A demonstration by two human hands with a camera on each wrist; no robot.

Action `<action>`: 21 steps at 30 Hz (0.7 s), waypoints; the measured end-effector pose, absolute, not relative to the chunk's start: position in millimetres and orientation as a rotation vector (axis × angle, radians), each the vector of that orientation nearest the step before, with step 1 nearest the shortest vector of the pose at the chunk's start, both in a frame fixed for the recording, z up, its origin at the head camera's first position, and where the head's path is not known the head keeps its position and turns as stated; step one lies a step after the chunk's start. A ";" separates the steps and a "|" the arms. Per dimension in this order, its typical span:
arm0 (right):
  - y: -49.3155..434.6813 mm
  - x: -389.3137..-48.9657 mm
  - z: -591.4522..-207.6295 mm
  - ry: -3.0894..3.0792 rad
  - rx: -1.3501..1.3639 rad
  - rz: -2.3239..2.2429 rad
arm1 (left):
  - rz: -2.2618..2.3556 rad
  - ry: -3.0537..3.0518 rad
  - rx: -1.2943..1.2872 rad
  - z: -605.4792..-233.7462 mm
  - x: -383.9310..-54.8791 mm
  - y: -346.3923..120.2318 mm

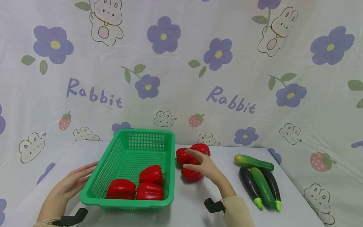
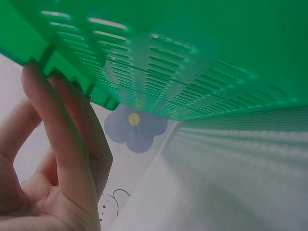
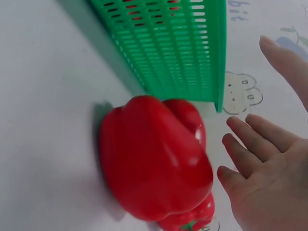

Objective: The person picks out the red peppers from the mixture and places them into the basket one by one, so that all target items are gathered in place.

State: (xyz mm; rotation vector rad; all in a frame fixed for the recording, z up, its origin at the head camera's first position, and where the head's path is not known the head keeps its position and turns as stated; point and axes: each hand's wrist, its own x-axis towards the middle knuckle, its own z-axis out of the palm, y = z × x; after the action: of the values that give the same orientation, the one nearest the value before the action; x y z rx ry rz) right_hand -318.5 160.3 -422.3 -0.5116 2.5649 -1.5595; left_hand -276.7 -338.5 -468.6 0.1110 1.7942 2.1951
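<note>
A green plastic basket [image 1: 133, 203] with slotted walls holds three red bell peppers [image 1: 121, 189] in its near part. At its left side is my left hand [image 1: 74, 180], its fairly straight fingertips touching the underside of the basket's rim [image 2: 91, 91]. My right hand [image 1: 204, 164] hovers above several red bell peppers [image 1: 192, 175] on the table just right of the basket. In the right wrist view, a large red bell pepper [image 3: 154, 159] stands apart from that hand [image 3: 269, 168], whose fingers are spread and hold nothing. The hand partly hides these peppers in the head view.
Toward the table's right lie two long green vegetables [image 1: 262, 188], like cucumbers or zucchini, and two dark eggplants [image 1: 250, 184]. A white cloth [image 1: 181, 72] printed with rabbits and flowers hangs behind the white table [image 1: 221, 189].
</note>
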 end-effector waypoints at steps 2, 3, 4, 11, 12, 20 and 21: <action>162.7 -318.6 -425.2 2.569 -0.505 -1.571 | 2.199 1.788 0.116 -468.7 -276.6 -338.6; 164.1 -318.8 -426.9 2.567 -0.507 -1.582 | 2.201 1.784 0.118 -468.7 -276.6 -338.7; 165.4 -319.0 -428.4 2.565 -0.506 -1.594 | 2.202 1.784 0.121 -468.8 -276.5 -338.6; 171.9 -317.8 -437.5 2.530 -0.486 -1.667 | 2.215 1.771 0.139 -469.0 -275.9 -338.3; 172.5 -317.5 -438.6 2.527 -0.477 -1.673 | 2.216 1.770 0.144 -469.1 -275.8 -338.3; 179.5 -315.9 -448.7 2.501 -0.425 -1.740 | 2.219 1.760 0.161 -470.6 -276.2 -338.7; 180.2 -315.7 -450.1 2.496 -0.414 -1.749 | 2.220 1.760 0.159 -470.8 -276.3 -338.8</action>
State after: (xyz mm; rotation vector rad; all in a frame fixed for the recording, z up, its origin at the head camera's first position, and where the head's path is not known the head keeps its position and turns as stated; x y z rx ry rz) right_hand -315.7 180.2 -450.1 -0.4139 2.4959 -1.7487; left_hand -276.3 -338.8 -470.8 0.1591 1.7597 2.2201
